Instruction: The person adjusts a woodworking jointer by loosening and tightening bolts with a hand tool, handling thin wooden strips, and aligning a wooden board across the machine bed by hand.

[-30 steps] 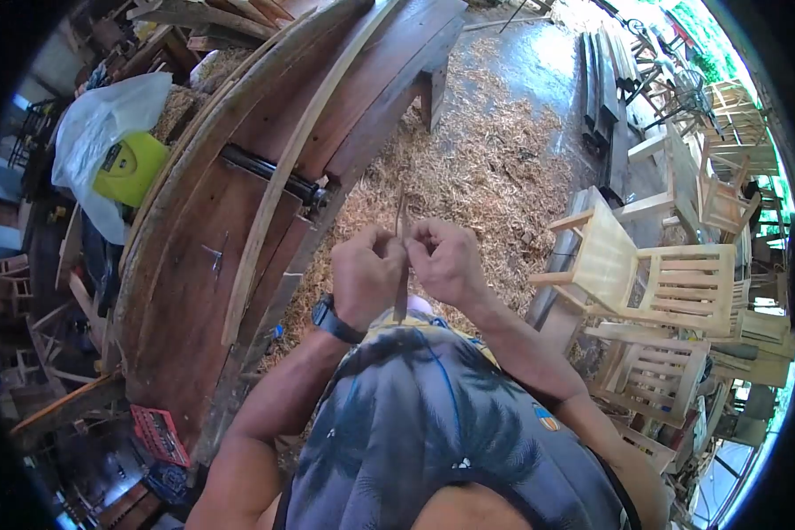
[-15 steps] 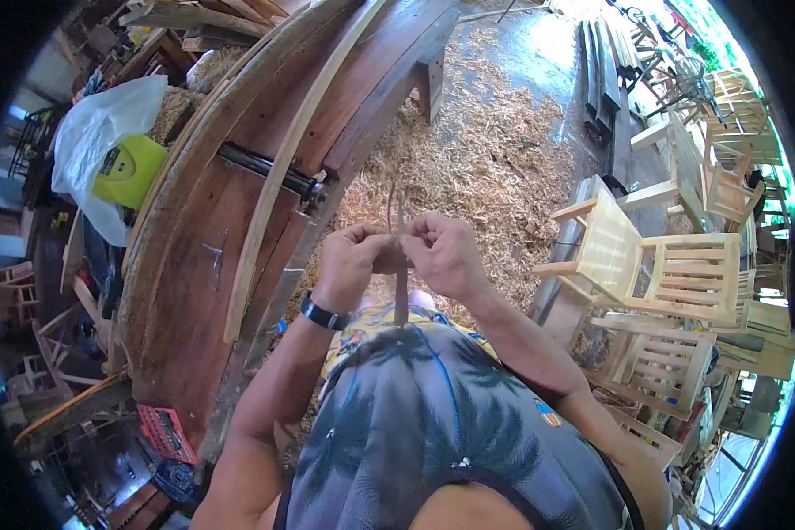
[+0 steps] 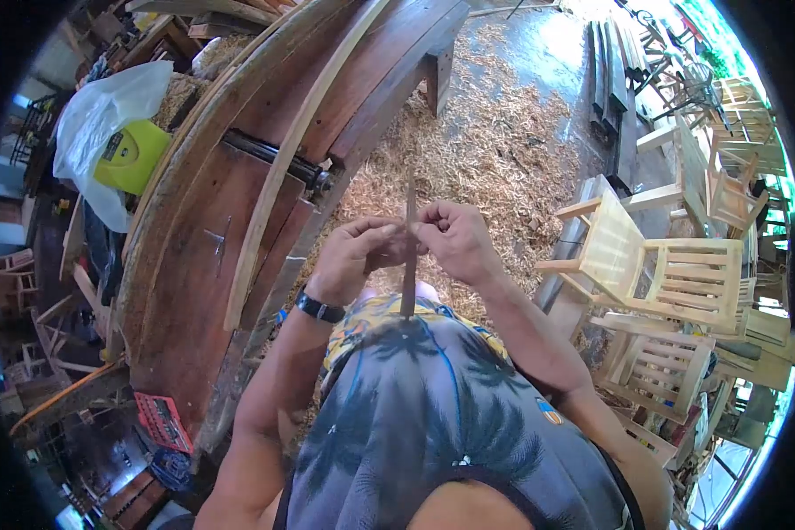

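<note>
A long, narrow brown strip (image 3: 409, 287) stands almost upright in front of my body, its lower end close to my shirt; whether it is wood or metal I cannot tell. My left hand (image 3: 353, 256), with a dark band at the wrist, is closed at the strip's left side, its fingertips partly hidden behind it. From the right, my right hand (image 3: 457, 243) pinches the same strip near its middle, thumb and curled forefinger together. The strip's thin upper end (image 3: 411, 190) rises above both hands against the wood shavings.
On my left is a wooden workbench (image 3: 185, 291) carrying a long pale batten (image 3: 274, 177) and a dark roller (image 3: 278, 159). A green case (image 3: 132, 159) in a plastic bag and a red tool set (image 3: 162, 422) lie nearby. Shavings (image 3: 495, 132) cover the floor; wooden chairs (image 3: 623, 247) stand right.
The strip and my hands have shifted slightly right. A thin curved piece seen beside the strip's upper end no longer shows. The strip's upper end reaches higher in view.
</note>
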Demonstrator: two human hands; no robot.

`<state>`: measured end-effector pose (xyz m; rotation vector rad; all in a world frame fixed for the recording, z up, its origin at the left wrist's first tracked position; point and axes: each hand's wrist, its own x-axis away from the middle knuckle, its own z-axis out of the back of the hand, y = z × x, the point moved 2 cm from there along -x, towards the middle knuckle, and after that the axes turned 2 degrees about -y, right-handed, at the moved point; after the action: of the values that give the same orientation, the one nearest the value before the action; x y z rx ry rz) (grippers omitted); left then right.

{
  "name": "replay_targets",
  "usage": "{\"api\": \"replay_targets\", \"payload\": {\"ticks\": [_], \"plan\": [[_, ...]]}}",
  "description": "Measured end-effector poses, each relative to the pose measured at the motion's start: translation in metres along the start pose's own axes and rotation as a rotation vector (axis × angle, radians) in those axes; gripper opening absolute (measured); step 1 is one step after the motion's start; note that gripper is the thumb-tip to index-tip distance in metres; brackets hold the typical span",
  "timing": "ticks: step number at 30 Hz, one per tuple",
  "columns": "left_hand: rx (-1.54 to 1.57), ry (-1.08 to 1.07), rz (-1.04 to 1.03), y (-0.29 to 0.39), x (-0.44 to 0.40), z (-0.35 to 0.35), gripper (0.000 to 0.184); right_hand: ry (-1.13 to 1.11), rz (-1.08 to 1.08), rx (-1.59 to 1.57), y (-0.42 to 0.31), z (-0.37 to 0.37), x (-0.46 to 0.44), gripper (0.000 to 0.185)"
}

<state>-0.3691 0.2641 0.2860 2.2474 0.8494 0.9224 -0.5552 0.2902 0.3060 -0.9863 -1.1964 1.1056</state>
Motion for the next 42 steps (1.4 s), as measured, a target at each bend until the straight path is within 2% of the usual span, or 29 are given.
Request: {"api": "replay_targets", "payload": {"ticks": [1,5,8,12,21,29,35,38,42], "plan": [[0.023,-0.019,0.011,-0.001,0.002,-0.001,0.021,0.006,0.001,0.026,0.002,-0.001,0.000,0.018],[-0.318,0.063,0.026,-0.005,0.008,-0.013,0.019,0.020,0.027,0.105,0.003,0.001,-0.001,0.018],[-0.393,0.123,-0.033,-0.010,0.009,-0.013,0.018,0.000,0.023,0.105,0.005,0.000,-0.002,0.017],[-0.365,0.142,-0.041,-0.012,0.013,-0.014,0.016,-0.023,0.023,0.037,0.000,-0.003,0.004,0.015],[-0.212,0.123,0.040,-0.017,0.017,-0.010,0.011,0.056,0.062,0.185,-0.008,-0.011,0.017,0.014],[-0.147,0.166,0.086,-0.020,0.019,-0.014,0.009,0.134,-0.002,-0.017,0.004,-0.014,0.020,0.013],[-0.084,0.062,0.022,-0.032,0.013,-0.004,0.012,0.176,-0.027,-0.007,0.007,-0.009,0.017,0.015],[0.035,0.007,0.073,-0.031,0.014,-0.011,0.016,0.133,-0.080,-0.045,0.007,-0.006,0.012,0.013],[-0.095,0.040,0.066,-0.019,0.016,-0.029,0.021,0.095,-0.135,-0.197,0.014,0.001,0.006,0.012]]}}
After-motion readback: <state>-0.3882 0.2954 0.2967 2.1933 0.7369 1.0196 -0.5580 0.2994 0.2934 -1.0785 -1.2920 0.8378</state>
